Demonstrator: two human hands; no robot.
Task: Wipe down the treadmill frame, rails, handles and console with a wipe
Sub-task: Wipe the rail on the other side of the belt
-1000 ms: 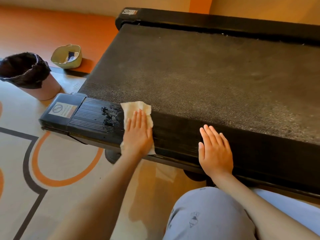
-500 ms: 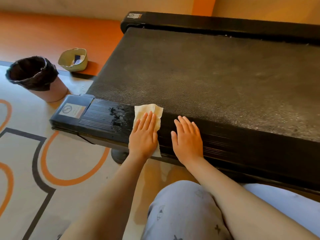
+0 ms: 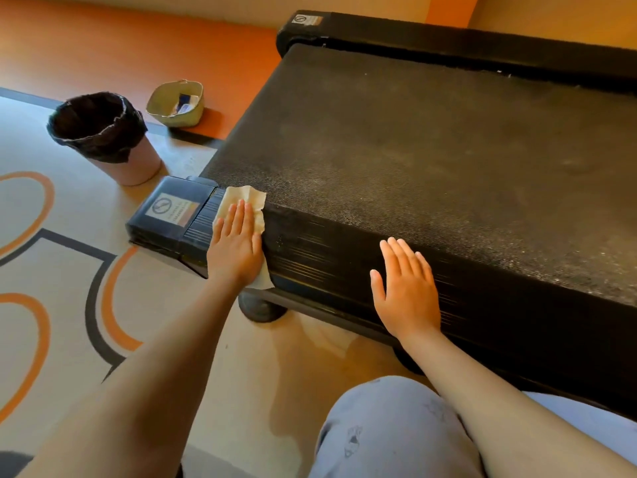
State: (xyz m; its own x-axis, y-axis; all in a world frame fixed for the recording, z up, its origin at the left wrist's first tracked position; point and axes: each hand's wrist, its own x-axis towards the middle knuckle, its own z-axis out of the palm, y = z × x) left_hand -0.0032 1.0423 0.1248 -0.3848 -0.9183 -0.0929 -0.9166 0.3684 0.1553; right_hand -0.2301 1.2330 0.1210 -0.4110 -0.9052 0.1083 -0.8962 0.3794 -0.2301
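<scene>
The black treadmill (image 3: 431,160) fills the upper right, its ribbed near side rail (image 3: 344,260) running from the left end cap to the lower right. A pale crumpled wipe (image 3: 243,198) lies on the rail beside the end cap (image 3: 169,212). My left hand (image 3: 236,246) presses flat on the wipe, fingers straight. My right hand (image 3: 406,294) rests flat on the rail further right, fingers straight and holding nothing.
A pink bin with a black liner (image 3: 103,136) stands on the floor left of the treadmill's end. Behind it sits a small woven basket (image 3: 177,103). My knee in grey trousers (image 3: 389,432) is at the bottom, close to the rail. Patterned floor lies to the left.
My left hand has slid the wipe left along the rail, up to the end cap. My right hand has moved right, away from the left hand.
</scene>
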